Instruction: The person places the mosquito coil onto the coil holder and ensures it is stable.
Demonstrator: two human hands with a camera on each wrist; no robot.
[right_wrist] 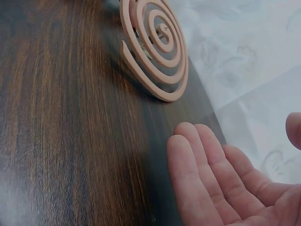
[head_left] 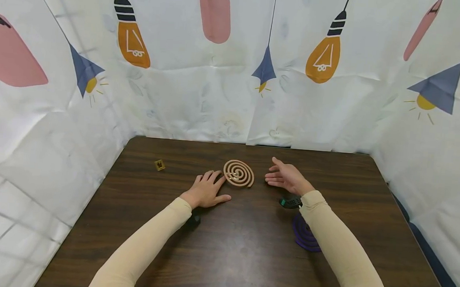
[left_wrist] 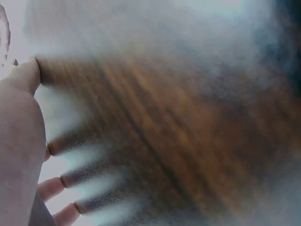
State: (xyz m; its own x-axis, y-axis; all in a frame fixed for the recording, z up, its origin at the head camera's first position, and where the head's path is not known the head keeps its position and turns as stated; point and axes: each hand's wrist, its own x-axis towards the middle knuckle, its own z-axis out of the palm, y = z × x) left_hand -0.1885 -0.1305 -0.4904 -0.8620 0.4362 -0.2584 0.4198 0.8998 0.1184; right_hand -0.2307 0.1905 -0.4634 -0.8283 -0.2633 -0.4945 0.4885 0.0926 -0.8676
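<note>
A tan mosquito coil [head_left: 238,173] stands between the hands near the table's far edge. In the right wrist view the coil [right_wrist: 176,70] appears raised above the wood, with bits of shiny metal showing behind its rings. My left hand [head_left: 205,190] rests palm down on the table with fingers spread, its index fingertip at the coil's left edge; whether they touch I cannot tell. To the right of the coil, my right hand [head_left: 287,178] is held with straight fingers and raised thumb, palm towards the coil, gripping nothing.
A purple coil [head_left: 304,233] lies partly hidden beneath my right forearm. Far left on the dark wooden table [head_left: 230,259] is a small yellow-and-black square [head_left: 159,165]. A white printed curtain [head_left: 225,94] hangs behind the table and along both sides.
</note>
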